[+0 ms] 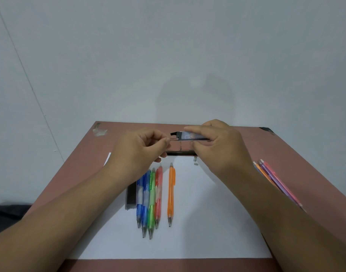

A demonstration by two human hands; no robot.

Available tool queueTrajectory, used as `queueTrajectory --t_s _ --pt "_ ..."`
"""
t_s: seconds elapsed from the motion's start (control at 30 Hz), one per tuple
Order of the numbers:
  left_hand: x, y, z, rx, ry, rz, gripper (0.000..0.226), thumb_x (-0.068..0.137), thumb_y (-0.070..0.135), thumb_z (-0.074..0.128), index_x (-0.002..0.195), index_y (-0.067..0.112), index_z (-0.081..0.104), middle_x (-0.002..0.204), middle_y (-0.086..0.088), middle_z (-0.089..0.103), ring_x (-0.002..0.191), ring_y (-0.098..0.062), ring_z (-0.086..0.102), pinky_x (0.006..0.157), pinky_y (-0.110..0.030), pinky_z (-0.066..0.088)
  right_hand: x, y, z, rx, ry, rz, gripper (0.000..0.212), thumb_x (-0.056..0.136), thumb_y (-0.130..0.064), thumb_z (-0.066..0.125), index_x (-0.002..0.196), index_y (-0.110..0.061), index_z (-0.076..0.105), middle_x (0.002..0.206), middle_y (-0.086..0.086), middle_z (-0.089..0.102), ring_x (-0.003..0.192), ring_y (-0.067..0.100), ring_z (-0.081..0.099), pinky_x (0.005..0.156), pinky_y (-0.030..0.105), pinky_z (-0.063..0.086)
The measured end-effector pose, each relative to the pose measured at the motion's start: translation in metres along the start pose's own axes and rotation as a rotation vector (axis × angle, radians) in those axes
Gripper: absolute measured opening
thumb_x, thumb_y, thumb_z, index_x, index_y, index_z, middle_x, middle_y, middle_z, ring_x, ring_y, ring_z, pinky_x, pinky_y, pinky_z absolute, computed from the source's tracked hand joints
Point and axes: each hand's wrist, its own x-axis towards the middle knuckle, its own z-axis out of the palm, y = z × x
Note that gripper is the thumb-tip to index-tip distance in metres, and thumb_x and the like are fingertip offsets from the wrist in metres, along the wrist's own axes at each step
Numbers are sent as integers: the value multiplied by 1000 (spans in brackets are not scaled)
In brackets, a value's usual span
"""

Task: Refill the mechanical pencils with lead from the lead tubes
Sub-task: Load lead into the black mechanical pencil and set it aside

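My right hand [217, 148] grips a clear lead tube [189, 136] held level above the table, its black cap flipped open at the left end. My left hand [140, 148] pinches thin leads [173, 139] sticking out of the tube's mouth. A dark pencil [181, 153] lies crosswise on the white paper [197, 232] under my hands. Below it lie two blue pencils [142, 201], a green pencil [152, 201], a red pencil [158, 195] and an orange pencil [171, 195], tips toward me. A second dark lead tube [131, 197] lies left of the blue pencils.
Two small erasers or caps [195, 161] lie on the paper near my right hand. A bundle of thin pink, purple and orange pencils [274, 179] rests at the right of the brown table [305, 163]. A wall stands right behind the table's far edge.
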Motion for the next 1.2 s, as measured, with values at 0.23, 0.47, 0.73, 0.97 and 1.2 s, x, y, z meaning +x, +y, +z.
queueTrajectory --t_s 0.23,0.47,0.73,0.97,1.2 --pt "-3 3 -3 84 22 32 15 86 51 62 87 41 72 83 18 74 78 -5 71 72 -37 63 0 1 0 22 6 16 47 85 -7 68 112 -45 75 93 -18 59 83 -9 60 64 0 43" --pt "-7 12 -6 206 51 90 8 87 53 58 84 50 64 83 33 68 78 6 65 58 -12 51 0 1 -1 43 -1 24 47 85 -5 68 111 -42 77 94 -15 60 87 -10 59 60 -3 41" --pt "-8 14 -6 239 65 112 10 93 47 59 84 49 61 85 36 63 78 8 62 55 -9 46 0 0 -2 75 -6 44 45 85 -5 70 111 -40 78 97 -13 64 90 -9 58 58 -4 41" --pt "-7 13 -5 234 86 110 15 95 45 60 81 52 60 84 33 65 81 8 62 55 -8 47 0 -1 -2 95 -11 82 43 85 -8 70 108 -42 78 97 -14 67 91 -6 60 65 -1 42" --pt "-4 9 -6 126 111 74 11 95 49 59 88 45 66 88 26 70 81 5 65 64 -19 51 -1 -2 -2 190 -19 136 39 84 -10 73 107 -41 79 93 -14 69 84 -8 63 59 0 43"
